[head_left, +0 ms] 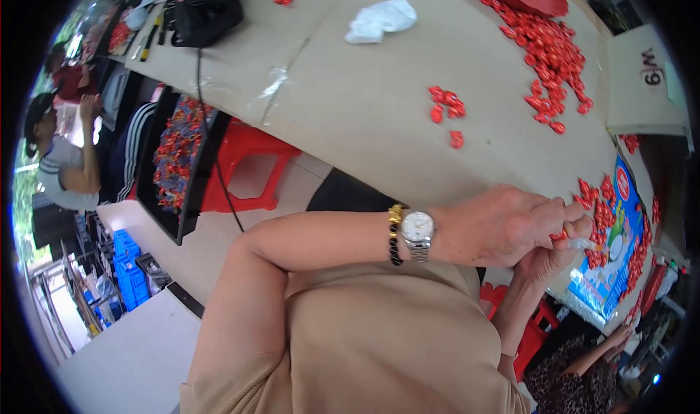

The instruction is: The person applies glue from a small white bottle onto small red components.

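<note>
My left hand (514,224), wearing a watch (418,228) and a beaded bracelet (394,235) at the wrist, is closed with its fingers pinched together. At its fingertips shows a small shiny red piece (559,236). My right hand (547,263) meets it from below, also closed and partly covered by the left. A thin pale stick-like thing (585,245) juts from between the joined fingers; which hand grips it I cannot tell. Just beyond lie more red pieces (604,213) on a blue printed sheet (594,286).
On the table (350,100) lie a large heap of red pieces (547,57), a small cluster (447,102), a crumpled white tissue (381,20) and a black bag (206,9). A red stool (248,162) and a tray of colourful pieces (179,151) are at left. Other people sit left and lower right.
</note>
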`<state>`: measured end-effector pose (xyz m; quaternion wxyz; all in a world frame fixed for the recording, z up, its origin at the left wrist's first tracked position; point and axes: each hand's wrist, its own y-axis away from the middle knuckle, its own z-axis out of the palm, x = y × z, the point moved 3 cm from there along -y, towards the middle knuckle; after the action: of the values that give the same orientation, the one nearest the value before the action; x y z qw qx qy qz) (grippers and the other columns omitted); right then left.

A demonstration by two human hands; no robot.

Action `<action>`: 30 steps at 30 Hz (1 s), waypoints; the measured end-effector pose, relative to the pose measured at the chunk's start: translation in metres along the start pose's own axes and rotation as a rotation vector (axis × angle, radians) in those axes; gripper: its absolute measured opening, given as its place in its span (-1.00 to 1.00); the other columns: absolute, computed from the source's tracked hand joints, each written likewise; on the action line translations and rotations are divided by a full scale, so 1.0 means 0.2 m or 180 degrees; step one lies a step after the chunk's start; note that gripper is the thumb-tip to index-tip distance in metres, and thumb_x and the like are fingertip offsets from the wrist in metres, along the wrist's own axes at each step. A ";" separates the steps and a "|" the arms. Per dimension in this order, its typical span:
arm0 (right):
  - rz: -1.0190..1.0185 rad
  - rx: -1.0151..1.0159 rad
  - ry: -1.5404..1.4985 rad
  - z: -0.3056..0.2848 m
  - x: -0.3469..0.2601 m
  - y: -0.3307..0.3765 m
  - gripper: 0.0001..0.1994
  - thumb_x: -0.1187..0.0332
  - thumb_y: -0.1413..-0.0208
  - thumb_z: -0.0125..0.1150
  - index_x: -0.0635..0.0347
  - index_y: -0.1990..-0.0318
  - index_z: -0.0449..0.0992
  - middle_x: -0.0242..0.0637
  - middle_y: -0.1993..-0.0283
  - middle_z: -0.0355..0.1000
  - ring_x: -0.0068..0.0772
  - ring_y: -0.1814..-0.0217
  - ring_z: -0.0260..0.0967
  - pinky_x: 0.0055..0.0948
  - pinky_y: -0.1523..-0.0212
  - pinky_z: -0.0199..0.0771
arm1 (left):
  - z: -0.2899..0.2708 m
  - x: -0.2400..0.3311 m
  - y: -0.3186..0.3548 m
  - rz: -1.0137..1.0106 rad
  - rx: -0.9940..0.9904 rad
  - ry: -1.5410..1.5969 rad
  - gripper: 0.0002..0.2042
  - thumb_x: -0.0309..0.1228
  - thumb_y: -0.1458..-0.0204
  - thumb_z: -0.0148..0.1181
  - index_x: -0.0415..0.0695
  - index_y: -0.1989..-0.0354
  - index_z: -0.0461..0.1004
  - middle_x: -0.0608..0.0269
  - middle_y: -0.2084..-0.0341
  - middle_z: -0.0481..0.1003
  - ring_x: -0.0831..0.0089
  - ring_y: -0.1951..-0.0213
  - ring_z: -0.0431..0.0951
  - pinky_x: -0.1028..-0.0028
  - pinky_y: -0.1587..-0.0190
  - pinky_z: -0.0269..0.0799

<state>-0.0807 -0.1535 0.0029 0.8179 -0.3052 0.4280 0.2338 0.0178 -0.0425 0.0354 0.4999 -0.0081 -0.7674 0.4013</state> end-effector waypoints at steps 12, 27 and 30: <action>0.0398 -0.0239 0.0295 -0.06 0.01 0.02 -0.57 0.38 0.13 0.44 0.07 0.43 0.14 -0.51 0.42 0.09 -0.59 0.37 0.06 -0.62 0.19 0.25 | 0.05 -0.04 0.12 -0.0394 0.0774 0.0766 -0.79 -0.51 0.10 0.23 -0.22 0.49 0.26 0.05 0.62 0.38 0.06 0.52 0.46 0.30 0.51 0.34; 0.0503 -0.0342 0.0325 -0.05 0.04 0.00 -0.64 0.39 0.07 0.39 0.11 0.44 0.18 -0.49 0.39 0.13 -0.61 0.29 0.16 -0.59 0.13 0.30 | 0.01 -0.07 0.14 -0.0579 0.0955 0.0891 -0.85 -0.53 0.07 0.18 -0.25 0.45 0.29 0.00 0.61 0.46 0.04 0.50 0.50 0.30 0.50 0.36; 0.0487 -0.0308 0.0393 -0.07 0.04 0.00 -0.68 0.41 0.05 0.36 0.13 0.42 0.22 -0.47 0.38 0.16 -0.58 0.25 0.21 -0.55 0.10 0.32 | 0.02 -0.07 0.14 -0.0543 0.0967 0.0891 -0.85 -0.54 0.08 0.17 -0.25 0.46 0.29 -0.02 0.60 0.47 0.03 0.49 0.50 0.30 0.49 0.37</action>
<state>-0.0833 -0.1618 -0.0100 0.7540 -0.3246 0.4878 0.2968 0.0105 -0.0311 0.0062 0.6292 0.0767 -0.6192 0.4636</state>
